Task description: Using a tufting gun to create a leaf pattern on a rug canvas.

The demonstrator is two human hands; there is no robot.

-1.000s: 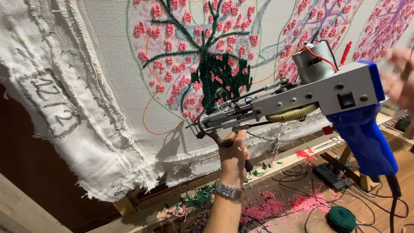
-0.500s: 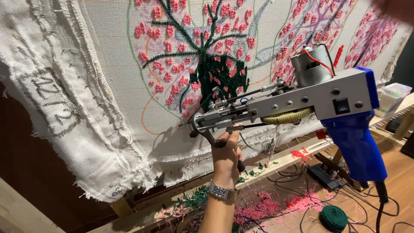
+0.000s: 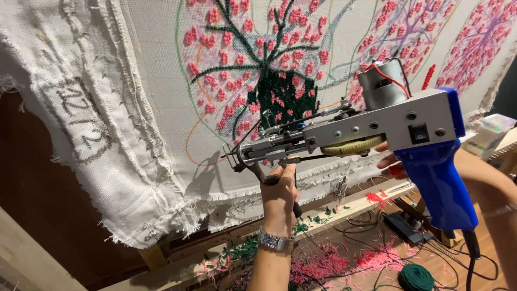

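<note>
Cloth: white backing cloth (image 3: 134,108) fills the upper view, tufted with pink blossoms and a dark green tree.
Tufting gun: grey and blue tufting gun (image 3: 377,132) at centre, nose toward 9 o'clock, near the cloth.
Left hand: left hand (image 3: 280,196) at 6 o'clock, closed around the front handle.
Right hand: right hand (image 3: 389,159) at 3 o'clock behind the grip; whether closed, cannot tell.
Yarn ball: green yarn ball (image 3: 416,277) at 5 o'clock, on the floor.

Single head-worn view, close, facing forward and down at stretched cloth (image 3: 134,81), floor visible beneath
</note>
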